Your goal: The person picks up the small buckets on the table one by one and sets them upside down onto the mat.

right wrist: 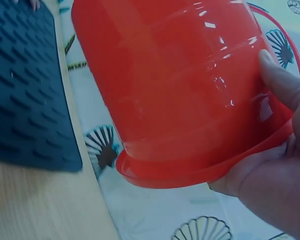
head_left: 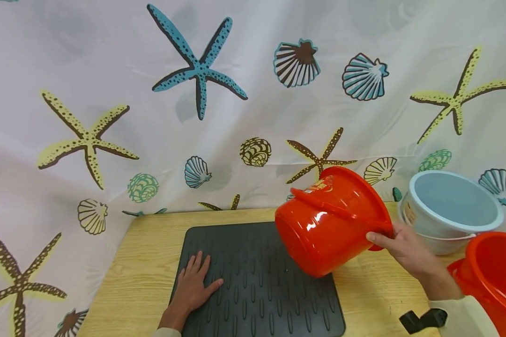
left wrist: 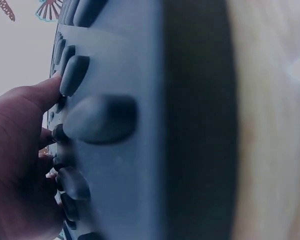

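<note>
A red bucket (head_left: 324, 229) is held tilted on its side above the right part of a black ribbed mat (head_left: 244, 290), its mouth turned to the right and its base to the left. My right hand (head_left: 409, 248) grips its rim, the thumb on the outer wall; in the right wrist view the thumb and palm clasp the rim of the bucket (right wrist: 175, 100). My left hand (head_left: 191, 285) rests with spread fingers on the left side of the mat. The left wrist view shows that hand (left wrist: 25, 150) beside the raised studs of the mat (left wrist: 120, 190).
A pale blue bucket (head_left: 442, 224) stands at the back right of the wooden table (head_left: 122, 281). In front of it is another red bucket (head_left: 489, 281), cut off by the frame edge. Behind the table hangs a white curtain (head_left: 253, 112) printed with starfish and shells.
</note>
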Action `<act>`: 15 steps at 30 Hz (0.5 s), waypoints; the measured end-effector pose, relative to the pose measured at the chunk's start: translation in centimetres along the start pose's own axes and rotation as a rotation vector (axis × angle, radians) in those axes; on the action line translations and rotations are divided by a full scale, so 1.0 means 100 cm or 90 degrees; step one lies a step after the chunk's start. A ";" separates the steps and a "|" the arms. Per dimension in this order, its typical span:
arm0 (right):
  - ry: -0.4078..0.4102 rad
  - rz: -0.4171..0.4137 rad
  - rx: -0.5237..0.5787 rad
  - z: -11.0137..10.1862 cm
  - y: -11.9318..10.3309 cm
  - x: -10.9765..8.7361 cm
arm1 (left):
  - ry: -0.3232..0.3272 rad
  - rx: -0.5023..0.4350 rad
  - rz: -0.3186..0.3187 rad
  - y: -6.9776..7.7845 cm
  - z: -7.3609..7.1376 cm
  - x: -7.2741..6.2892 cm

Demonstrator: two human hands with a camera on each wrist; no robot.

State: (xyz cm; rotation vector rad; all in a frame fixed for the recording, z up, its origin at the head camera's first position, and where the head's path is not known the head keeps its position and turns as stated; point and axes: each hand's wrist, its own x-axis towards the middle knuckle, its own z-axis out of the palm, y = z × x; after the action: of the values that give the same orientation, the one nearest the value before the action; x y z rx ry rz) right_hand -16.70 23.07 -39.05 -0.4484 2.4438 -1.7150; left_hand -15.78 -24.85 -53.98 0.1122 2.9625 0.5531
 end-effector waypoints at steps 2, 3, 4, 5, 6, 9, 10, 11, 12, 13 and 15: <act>-0.025 -0.007 0.066 0.004 0.002 0.000 | -0.001 0.001 0.000 0.000 0.000 0.000; -0.041 -0.011 0.107 0.006 0.002 0.000 | 0.000 0.003 -0.001 0.000 0.000 0.001; -0.058 -0.011 0.152 0.008 0.002 0.000 | 0.003 0.002 -0.001 -0.001 0.001 0.001; -0.073 -0.009 0.201 0.010 0.002 0.000 | 0.007 0.000 -0.002 -0.001 0.001 0.001; -0.087 -0.006 0.250 0.013 0.002 0.000 | 0.013 -0.002 -0.001 -0.001 0.002 0.001; -0.110 0.011 0.378 0.021 0.002 -0.002 | 0.022 -0.006 -0.001 -0.002 0.004 0.002; -0.115 0.016 0.414 0.024 0.003 -0.003 | 0.026 -0.010 0.000 -0.002 0.005 0.002; -0.119 0.019 0.446 0.027 0.004 -0.004 | 0.029 -0.013 0.001 -0.001 0.005 0.001; -0.125 0.021 0.476 0.030 0.005 -0.005 | 0.032 -0.014 0.001 -0.001 0.006 0.001; -0.131 0.022 0.504 0.032 0.006 -0.007 | 0.034 -0.015 -0.001 -0.001 0.006 0.001; -0.148 0.022 0.550 0.038 0.008 -0.009 | 0.039 -0.022 -0.007 0.001 0.004 0.000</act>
State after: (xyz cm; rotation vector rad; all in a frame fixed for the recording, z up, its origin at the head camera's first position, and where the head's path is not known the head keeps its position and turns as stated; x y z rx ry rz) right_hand -15.00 20.18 -41.16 -0.4393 1.3497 -2.3005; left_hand -15.73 -24.64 -54.36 0.0777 3.0095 0.6172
